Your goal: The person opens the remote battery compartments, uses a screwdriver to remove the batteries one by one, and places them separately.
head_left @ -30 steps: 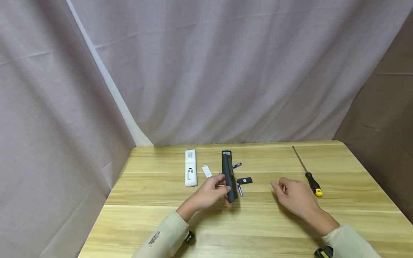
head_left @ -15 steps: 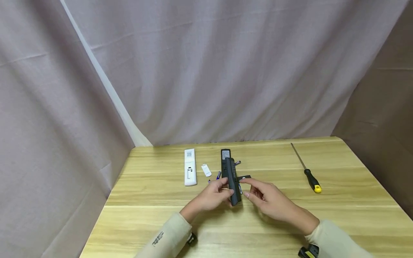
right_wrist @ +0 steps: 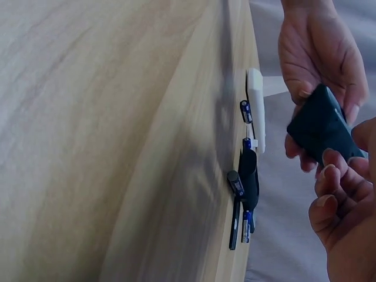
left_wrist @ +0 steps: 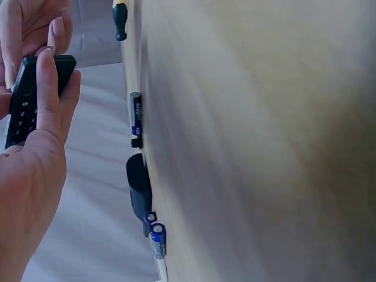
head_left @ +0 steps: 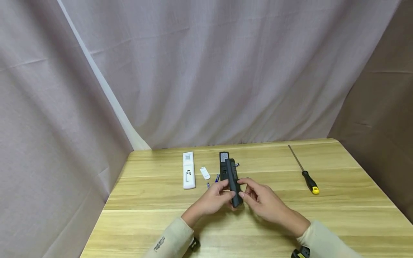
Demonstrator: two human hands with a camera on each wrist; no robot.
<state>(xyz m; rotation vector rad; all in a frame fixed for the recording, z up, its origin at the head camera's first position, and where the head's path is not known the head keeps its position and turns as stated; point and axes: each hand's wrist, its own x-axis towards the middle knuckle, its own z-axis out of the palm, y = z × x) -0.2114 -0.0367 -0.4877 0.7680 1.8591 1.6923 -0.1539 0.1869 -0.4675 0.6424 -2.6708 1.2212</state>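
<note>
A black remote control [head_left: 231, 175] is in my left hand [head_left: 211, 199], tilted above the table, with the thumb along its side. Its number keys face the left wrist view, where the remote [left_wrist: 24, 108] shows beneath the fingers. Thumb and forefinger of my right hand [head_left: 269, 204] pinch the near right part of the same remote; their exact contact is partly hidden. Just behind lies a second black remote [head_left: 224, 157], partly covered by the held one. Around it are several blue-and-silver batteries [right_wrist: 245, 110]. A flat black cover [right_wrist: 234, 236] shows in the right wrist view.
At left a white remote [head_left: 189, 168] lies back side up with its battery bay uncovered. Beside it is a small white cover [head_left: 204, 173]. A screwdriver [head_left: 309, 181] with a black and yellow handle lies at right. Curtains stand behind the wooden table [head_left: 145, 229].
My right hand has moved left from near the screwdriver to the held remote and now pinches it, hiding the black cover in the head view. The left hand has shifted the remote slightly right.
</note>
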